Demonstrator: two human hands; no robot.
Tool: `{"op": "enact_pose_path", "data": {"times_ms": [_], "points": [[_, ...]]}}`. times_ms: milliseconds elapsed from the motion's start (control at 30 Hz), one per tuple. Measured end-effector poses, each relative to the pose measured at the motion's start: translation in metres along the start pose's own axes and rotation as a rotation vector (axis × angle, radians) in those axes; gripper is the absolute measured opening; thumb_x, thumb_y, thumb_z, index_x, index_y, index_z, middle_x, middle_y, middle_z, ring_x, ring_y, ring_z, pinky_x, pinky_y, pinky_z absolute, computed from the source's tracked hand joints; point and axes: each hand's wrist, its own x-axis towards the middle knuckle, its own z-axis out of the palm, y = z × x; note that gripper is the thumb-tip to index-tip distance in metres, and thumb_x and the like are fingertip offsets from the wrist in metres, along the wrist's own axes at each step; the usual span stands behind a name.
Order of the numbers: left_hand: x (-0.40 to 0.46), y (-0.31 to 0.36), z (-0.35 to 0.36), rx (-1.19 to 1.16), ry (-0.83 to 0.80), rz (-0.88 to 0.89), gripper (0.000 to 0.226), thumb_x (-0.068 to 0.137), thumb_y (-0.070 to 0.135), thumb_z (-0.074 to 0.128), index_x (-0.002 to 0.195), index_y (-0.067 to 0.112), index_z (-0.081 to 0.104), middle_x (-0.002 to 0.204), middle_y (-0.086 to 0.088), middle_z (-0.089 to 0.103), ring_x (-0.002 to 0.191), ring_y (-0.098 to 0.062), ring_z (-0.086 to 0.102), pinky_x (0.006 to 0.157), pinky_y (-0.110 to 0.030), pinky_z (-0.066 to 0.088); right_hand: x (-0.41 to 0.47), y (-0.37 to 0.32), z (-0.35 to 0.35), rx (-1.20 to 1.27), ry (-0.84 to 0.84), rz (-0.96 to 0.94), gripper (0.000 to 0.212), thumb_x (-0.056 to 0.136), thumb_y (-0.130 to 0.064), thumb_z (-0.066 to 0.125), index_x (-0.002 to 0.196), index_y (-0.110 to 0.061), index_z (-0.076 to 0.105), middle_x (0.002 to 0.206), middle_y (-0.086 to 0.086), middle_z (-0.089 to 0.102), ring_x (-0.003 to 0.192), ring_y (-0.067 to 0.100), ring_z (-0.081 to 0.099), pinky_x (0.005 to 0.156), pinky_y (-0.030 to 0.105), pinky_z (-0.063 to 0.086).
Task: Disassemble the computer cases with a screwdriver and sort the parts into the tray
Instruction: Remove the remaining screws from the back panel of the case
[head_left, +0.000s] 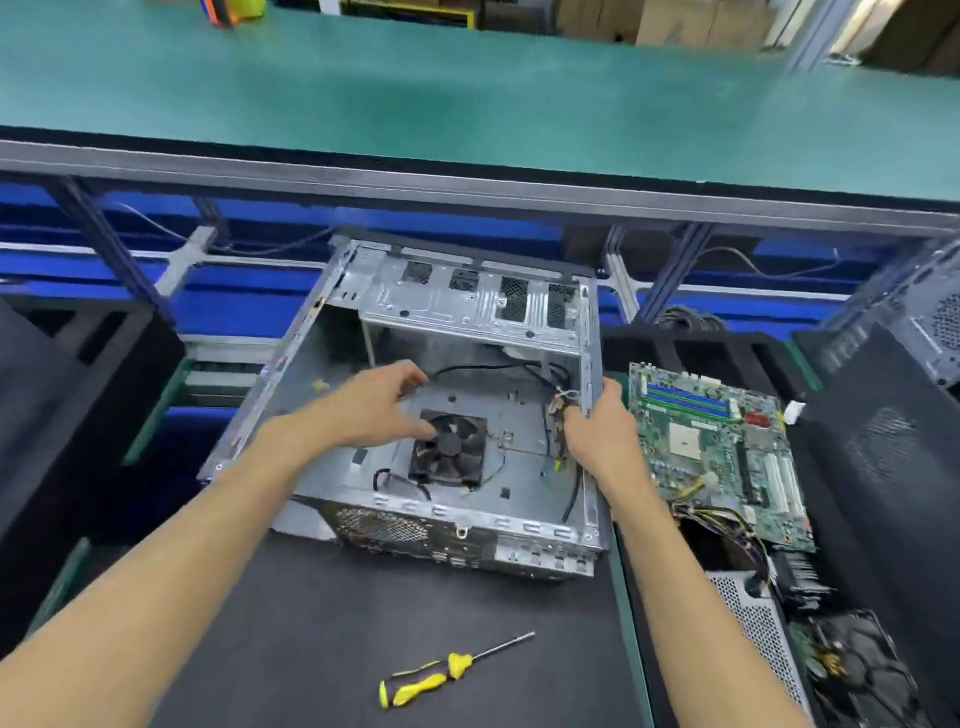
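Computer case (467, 312) is lying open on the black mat, mid-bench. Going left to right: my left hand (374, 410) is reaching inside, fingers loosely curled around a black cable just above the loose fan (449, 451); my right hand (602, 436) is gripping the case's right wall, steadying it. I'm thinking: free the cable gently, no yanking, keep the case braced. Motherboard (722, 452) is sitting out at right; screwdriver (441, 675) is lying idle near me.
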Motion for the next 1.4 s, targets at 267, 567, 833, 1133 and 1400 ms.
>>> {"op": "enact_pose_path", "data": {"times_ms": [267, 567, 833, 1133, 1400], "points": [[0.079, 0.002, 0.066, 0.515, -0.404, 0.046, 0.137, 0.068, 0.061, 0.082, 0.158, 0.019, -0.012, 0.167, -0.008, 0.000, 0.153, -0.030, 0.005, 0.121, -0.050, 0.014, 0.002, 0.002, 0.001, -0.047, 0.030, 0.008, 0.044, 0.102, -0.020, 0.048, 0.143, -0.012, 0.037, 0.099, 0.003, 0.057, 0.066, 0.002, 0.050, 0.045, 0.016, 0.032], [0.062, 0.038, 0.044, 0.525, -0.244, 0.142, 0.100, 0.057, 0.055, 0.086, 0.134, 0.014, 0.038, 0.136, -0.006, 0.047, 0.121, -0.027, 0.047, 0.104, -0.043, 0.041, -0.011, 0.006, -0.005, 0.156, 0.029, -0.013, 0.060, 0.098, -0.051, 0.053, 0.145, -0.018, 0.039, 0.122, -0.007, 0.061, 0.093, 0.005, 0.060, 0.083, 0.032, 0.047], [-0.010, 0.164, 0.003, -0.032, 0.177, 0.681, 0.111, 0.055, 0.063, 0.083, 0.143, 0.018, 0.032, 0.128, 0.000, 0.044, 0.114, -0.017, 0.043, 0.099, -0.032, 0.040, -0.063, -0.009, -0.096, 0.695, -0.112, -0.224, 0.050, 0.089, -0.061, 0.051, 0.107, -0.019, 0.072, 0.107, 0.007, 0.075, 0.101, 0.023, 0.071, 0.086, 0.038, 0.059], [-0.027, 0.309, 0.108, -0.039, 0.097, 0.926, 0.105, 0.070, 0.052, 0.078, 0.154, 0.013, 0.028, 0.142, -0.008, 0.043, 0.131, -0.026, 0.041, 0.109, -0.045, 0.033, -0.117, 0.088, -0.225, 0.108, 0.334, -0.184, 0.029, 0.098, -0.042, 0.057, 0.101, -0.013, 0.063, 0.087, 0.015, 0.067, 0.079, 0.032, 0.064, 0.078, 0.054, 0.054], [-0.016, 0.322, 0.207, 0.067, -0.315, 0.820, 0.037, 0.093, 0.023, 0.065, 0.129, 0.015, 0.059, 0.127, -0.003, 0.060, 0.119, -0.018, 0.056, 0.103, -0.025, 0.038, -0.129, 0.220, -0.220, -0.214, 0.315, 0.173, 0.026, 0.097, -0.041, 0.061, 0.117, -0.025, 0.059, 0.077, 0.003, 0.066, 0.070, 0.026, 0.060, 0.066, 0.038, 0.048]]}}
